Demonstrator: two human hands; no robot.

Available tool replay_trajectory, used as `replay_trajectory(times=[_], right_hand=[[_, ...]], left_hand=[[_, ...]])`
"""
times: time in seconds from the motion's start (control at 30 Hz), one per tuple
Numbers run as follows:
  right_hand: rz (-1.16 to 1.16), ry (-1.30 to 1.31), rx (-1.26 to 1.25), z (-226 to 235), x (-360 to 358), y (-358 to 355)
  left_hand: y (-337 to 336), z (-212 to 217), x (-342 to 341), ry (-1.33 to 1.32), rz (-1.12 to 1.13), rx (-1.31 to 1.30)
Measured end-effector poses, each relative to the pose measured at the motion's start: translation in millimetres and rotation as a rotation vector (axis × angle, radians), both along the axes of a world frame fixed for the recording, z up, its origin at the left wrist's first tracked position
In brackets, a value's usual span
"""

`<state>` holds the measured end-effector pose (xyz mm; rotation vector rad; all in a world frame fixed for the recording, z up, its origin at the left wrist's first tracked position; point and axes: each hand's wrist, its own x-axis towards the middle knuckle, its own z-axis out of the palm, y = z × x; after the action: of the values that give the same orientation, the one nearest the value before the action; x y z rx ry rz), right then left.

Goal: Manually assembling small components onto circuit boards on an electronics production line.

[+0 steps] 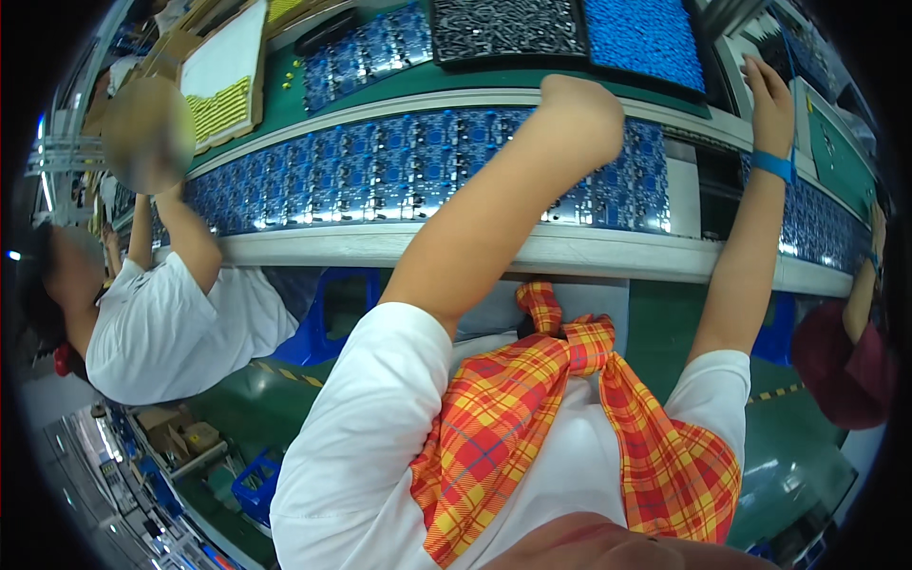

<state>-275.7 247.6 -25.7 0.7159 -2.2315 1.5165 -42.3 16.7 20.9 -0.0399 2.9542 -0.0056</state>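
A row of blue circuit boards [342,171] lies along the rail-edged line in front of me. My left hand [581,112] is bent at the wrist above the boards, close to the black tray of small dark parts [508,33] and the tray of blue parts [646,47]. Its fingers are turned away and hidden, so any hold cannot be seen. Farther right, my right hand [768,100] reaches past the line's right part, with a blue wrist strap [770,165] on the arm. Its fingers look stretched out, and nothing shows in them.
More blue boards [366,57] lie on the green bench behind the line, beside a box of yellow parts [223,104]. A metal rail [313,247] runs along the front edge. Co-workers sit on both sides: a white-shirted person [180,323] left, another in a dark red top [841,366] right.
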Motion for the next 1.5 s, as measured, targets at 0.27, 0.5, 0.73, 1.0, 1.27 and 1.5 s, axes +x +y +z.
replay_trajectory(times=[0.27, 0.5, 0.73, 1.0, 1.27, 1.5], right_hand=[[0.073, -0.052, -0.078, -7.6, 4.0, -13.2], [0.052, -0.062, -0.135, -2.1, 12.2, -18.2], [0.061, -0.039, -0.152, 3.1, 19.4, -21.1], [0.525, -0.025, 0.335, 28.3, 211.7, -33.3], [0.338, -0.053, 0.340, -11.7, 281.2, -29.2], [0.251, 0.029, 0.334, -14.7, 286.2, -35.6]], left_hand=[[-22.8, 4.3, 1.4, -0.039, -0.026, 0.077], [-29.2, -4.1, -0.4, 0.005, -0.078, 0.206], [-33.2, -11.7, -7.3, -0.019, -0.132, 0.320], [-37.4, 0.7, 4.7, -0.108, -0.079, 0.356], [-32.6, -3.2, 7.3, -0.001, -0.172, 0.272], [-34.3, -10.7, 23.5, 0.066, -0.254, 0.270]])
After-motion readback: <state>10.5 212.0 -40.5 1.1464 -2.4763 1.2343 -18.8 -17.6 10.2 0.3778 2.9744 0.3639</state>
